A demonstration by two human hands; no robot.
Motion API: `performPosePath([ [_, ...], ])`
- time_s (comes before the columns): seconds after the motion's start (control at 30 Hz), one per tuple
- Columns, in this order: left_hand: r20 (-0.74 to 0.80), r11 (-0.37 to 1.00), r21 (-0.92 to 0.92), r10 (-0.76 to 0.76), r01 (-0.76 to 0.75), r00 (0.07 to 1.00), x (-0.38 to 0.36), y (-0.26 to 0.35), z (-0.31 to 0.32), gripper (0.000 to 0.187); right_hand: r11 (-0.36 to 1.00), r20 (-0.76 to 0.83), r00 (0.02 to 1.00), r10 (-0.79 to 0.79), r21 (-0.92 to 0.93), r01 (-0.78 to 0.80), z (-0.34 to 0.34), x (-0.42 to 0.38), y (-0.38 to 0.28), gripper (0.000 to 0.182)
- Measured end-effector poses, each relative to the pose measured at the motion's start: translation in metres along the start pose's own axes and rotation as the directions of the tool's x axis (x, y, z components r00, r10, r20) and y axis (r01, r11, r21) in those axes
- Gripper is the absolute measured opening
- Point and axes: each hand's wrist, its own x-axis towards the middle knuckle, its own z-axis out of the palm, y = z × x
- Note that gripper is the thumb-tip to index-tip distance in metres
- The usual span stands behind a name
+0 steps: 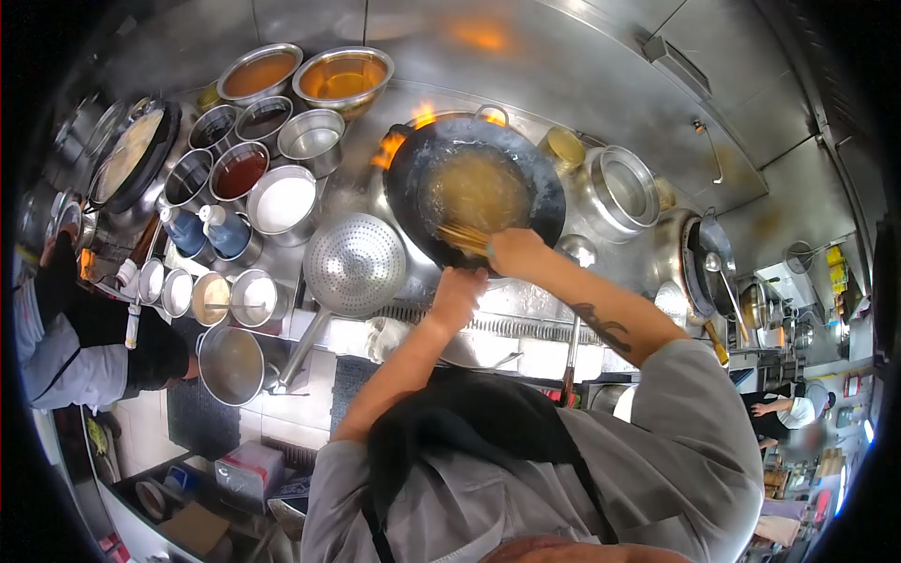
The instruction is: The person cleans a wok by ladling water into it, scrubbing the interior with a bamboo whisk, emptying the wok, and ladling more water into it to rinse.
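A black wok [413,202] sits over the burner, with cloudy, bubbling yellowish liquid [479,190] in its bottom. My right hand [518,253] is closed round a bamboo wok brush [462,236], whose bristles reach down into the wok at the liquid's near edge. At the wok's near rim, my left hand [458,296] is closed and seems to grip the rim or a handle there; its fingertips are partly hidden. Orange flames [389,150] rise behind the wok's left and far sides.
To the left lie a large perforated strainer [355,265], metal pots of sauces [239,171], a pot of white powder or liquid [282,199] and two blue bottles [225,230]. A ladle [574,324] rests at right, near stacked metal pots [623,192]. Another person [89,347] stands at far left.
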Motion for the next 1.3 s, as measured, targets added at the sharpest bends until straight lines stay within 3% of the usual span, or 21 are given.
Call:
performPosePath([
  [0.07, 0.075, 0.999, 0.005, -0.042, 0.041, 0.996, 0.003, 0.003, 0.000, 0.009, 0.995, 0.096, 0.994, 0.057, -0.082, -0.049, -0.006, -0.012, 0.023, 0.022],
  [0.13, 0.110, 0.998, -0.026, -0.054, 0.057, 0.993, 0.006, 0.004, -0.001, 0.011, 0.978, -0.029, 0.999, -0.046, -0.207, 0.038, -0.009, -0.013, 0.055, 0.022],
  [0.2, 0.102, 0.998, -0.019, -0.060, 0.062, 0.993, 0.008, 0.003, 0.000, 0.012, 0.969, -0.107, 0.994, -0.027, -0.245, 0.000, -0.016, 0.015, 0.072, 0.023],
  [0.3, 0.085, 0.997, -0.053, -0.052, 0.057, 0.995, 0.002, 0.002, 0.010, 0.013, 0.962, -0.100, 0.982, 0.163, -0.203, -0.181, 0.007, 0.062, 0.090, 0.024],
  [0.4, 0.031, 0.997, -0.070, -0.036, 0.038, 0.999, 0.001, 0.000, 0.007, 0.013, 0.932, -0.004, 0.962, 0.271, -0.248, -0.264, 0.033, 0.069, 0.091, 0.024],
  [0.53, 0.071, 0.997, -0.074, -0.027, 0.032, 0.997, 0.005, 0.000, 0.004, 0.013, 0.957, -0.073, 0.986, 0.150, -0.240, -0.163, -0.002, 0.044, 0.114, 0.025],
  [0.63, 0.097, 0.994, -0.097, -0.035, 0.045, 0.995, 0.005, -0.001, 0.008, 0.013, 0.939, -0.119, 0.935, 0.335, -0.038, -0.341, -0.002, 0.112, 0.102, 0.027],
  [0.73, 0.093, 0.992, -0.122, -0.015, 0.026, 0.996, 0.006, 0.001, -0.005, 0.015, 0.981, -0.185, 0.972, 0.144, -0.103, -0.165, 0.029, 0.076, 0.080, 0.030],
  [0.83, 0.071, 0.993, -0.114, -0.002, 0.011, 0.997, 0.006, 0.001, -0.006, 0.015, 0.967, -0.151, 0.966, 0.211, -0.109, -0.228, 0.021, 0.045, 0.096, 0.033],
  [0.87, 0.056, 0.994, -0.108, 0.006, 0.000, 0.998, 0.006, 0.001, -0.006, 0.013, 0.971, -0.158, 0.960, 0.229, -0.033, -0.237, 0.027, 0.067, 0.116, 0.037],
  [0.93, 0.032, 0.995, -0.097, 0.017, -0.013, 0.999, 0.003, 0.001, -0.004, 0.010, 0.964, -0.183, 0.957, 0.227, 0.183, -0.194, -0.037, 0.080, 0.076, 0.039],
  [0.97, 0.017, 0.995, -0.098, 0.019, -0.018, 1.000, 0.002, -0.002, 0.003, 0.009, 0.941, -0.264, 0.951, 0.160, 0.331, -0.066, -0.037, 0.092, 0.061, 0.038],
  [1.03, -0.013, 0.993, -0.110, 0.038, -0.039, 0.999, 0.000, -0.008, 0.022, 0.008, 0.935, -0.402, 0.905, 0.138, 0.353, 0.015, -0.013, 0.128, 0.034, 0.035],
  [1.07, -0.036, 0.993, -0.103, 0.046, -0.050, 0.998, -0.001, -0.006, 0.024, 0.008, 0.969, -0.447, 0.881, 0.156, 0.243, -0.049, 0.011, 0.145, 0.027, 0.034],
  [1.17, -0.082, 0.994, -0.098, 0.042, -0.050, 0.996, 0.002, -0.007, 0.024, 0.009, 0.950, -0.320, 0.939, 0.130, 0.310, -0.026, 0.021, 0.097, -0.002, 0.033],
  [1.23, -0.059, 0.992, -0.125, 0.020, -0.027, 0.998, 0.003, -0.004, 0.016, 0.009, 0.984, -0.191, 0.981, 0.020, 0.180, 0.015, 0.021, 0.047, 0.002, 0.032],
  [1.3, 0.063, 0.995, -0.096, -0.009, 0.015, 0.998, 0.004, 0.000, 0.003, 0.010, 0.991, 0.014, 0.997, 0.076, 0.108, -0.077, 0.030, 0.023, 0.029, 0.030],
])
